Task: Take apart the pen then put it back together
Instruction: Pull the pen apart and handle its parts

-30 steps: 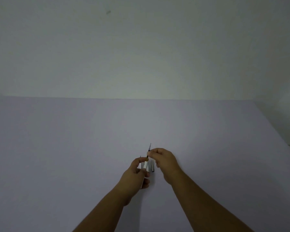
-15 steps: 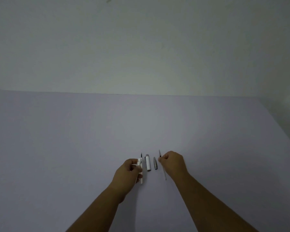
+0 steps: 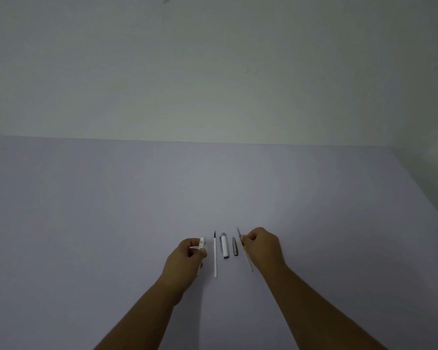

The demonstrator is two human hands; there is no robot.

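The pen lies in pieces on the pale lilac table (image 3: 111, 223). My left hand (image 3: 185, 261) grips a white pen barrel (image 3: 201, 245), its open end pointing away from me. Just right of it a thin white refill (image 3: 215, 258) with a dark tip lies flat. Beside that rest a white cap with a metal clip (image 3: 224, 246) and a small grey metal tip cone (image 3: 235, 246). My right hand (image 3: 262, 247) pinches a second thin rod-like refill (image 3: 247, 256), low over the table at the right end of the row.
A plain off-white wall (image 3: 213, 72) rises behind the table's far edge. The table's right edge (image 3: 420, 188) runs diagonally at the far right.
My hands have moved apart from holding the pen together. The right hand drew a thin refill out and carried it down to the right. The left hand moved left with the barrel.
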